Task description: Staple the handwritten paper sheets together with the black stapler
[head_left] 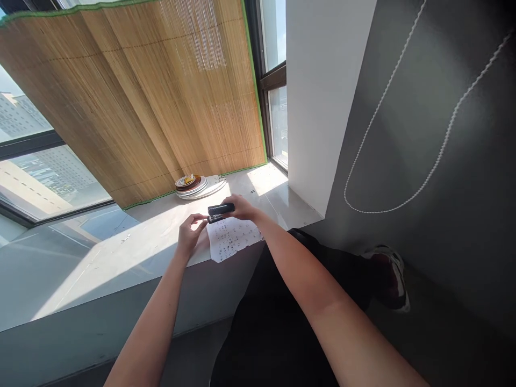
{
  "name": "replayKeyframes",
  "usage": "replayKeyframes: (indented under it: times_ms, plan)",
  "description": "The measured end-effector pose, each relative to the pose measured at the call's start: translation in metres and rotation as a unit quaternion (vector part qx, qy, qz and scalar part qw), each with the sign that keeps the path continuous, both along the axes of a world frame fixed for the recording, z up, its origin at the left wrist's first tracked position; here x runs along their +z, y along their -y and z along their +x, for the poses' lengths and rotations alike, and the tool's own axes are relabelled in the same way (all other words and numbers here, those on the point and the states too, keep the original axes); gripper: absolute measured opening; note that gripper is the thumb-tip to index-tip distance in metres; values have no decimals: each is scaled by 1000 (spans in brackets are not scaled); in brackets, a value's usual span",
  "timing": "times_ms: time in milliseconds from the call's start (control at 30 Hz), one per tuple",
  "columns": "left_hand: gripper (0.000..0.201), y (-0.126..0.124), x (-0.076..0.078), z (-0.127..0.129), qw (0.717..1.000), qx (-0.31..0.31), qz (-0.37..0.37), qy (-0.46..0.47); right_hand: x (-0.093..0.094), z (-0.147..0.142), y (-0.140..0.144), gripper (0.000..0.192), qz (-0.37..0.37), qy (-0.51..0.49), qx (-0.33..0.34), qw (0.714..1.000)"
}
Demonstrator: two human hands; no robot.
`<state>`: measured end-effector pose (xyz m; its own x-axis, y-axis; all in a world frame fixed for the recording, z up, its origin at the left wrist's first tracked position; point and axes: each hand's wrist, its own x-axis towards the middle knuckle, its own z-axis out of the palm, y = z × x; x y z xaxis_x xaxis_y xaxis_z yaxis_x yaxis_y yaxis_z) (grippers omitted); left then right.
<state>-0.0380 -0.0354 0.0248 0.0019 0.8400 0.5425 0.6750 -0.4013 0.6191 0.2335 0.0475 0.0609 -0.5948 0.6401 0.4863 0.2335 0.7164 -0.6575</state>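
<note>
A black stapler (221,209) is held in my right hand (242,208) just above a pale stone windowsill (133,242). Its jaw sits over the top left corner of a printed sheet of paper (234,239) that lies on the sill and hangs a little over the front edge. My left hand (189,231) pinches the paper's left corner right beside the stapler's front end, fingers bent.
A stack of plates (197,186) stands at the back of the sill against a bamboo blind (141,97). A white wall corner (322,107) rises to the right, with a bead cord (403,134) hanging on the grey wall. My legs and a shoe (393,274) are below.
</note>
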Motion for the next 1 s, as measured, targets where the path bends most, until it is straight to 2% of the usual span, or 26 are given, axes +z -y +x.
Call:
replayKeyframes:
  times_ms: [100,200,267,333,400,533,767,1000]
  plan:
    - [40,-1,-4,4,998,-5,-24,-53,-2,17,-8,24,-33,-36,-189,981]
    - [47,-6,-9,8,985,-39,-88,-140,-5,39,-13,30,-67,-33,-368,927]
    - [51,-11,-13,9,972,-49,-129,-189,-8,53,-14,35,-102,-29,-458,883]
    - [52,-15,-15,7,966,-52,-152,-203,-10,62,-14,37,-134,-17,-509,850]
    - [52,-16,-17,5,967,-57,-157,-191,-11,65,-15,38,-167,12,-505,847]
    - [52,-14,-18,2,973,-72,-147,-163,-13,59,-21,45,-210,81,-430,874]
    - [45,-13,-20,1,983,-95,-110,-112,-18,60,-26,47,-163,122,-402,893]
    - [41,-7,-14,6,979,-106,-119,-130,-22,53,-24,48,-117,139,-304,935]
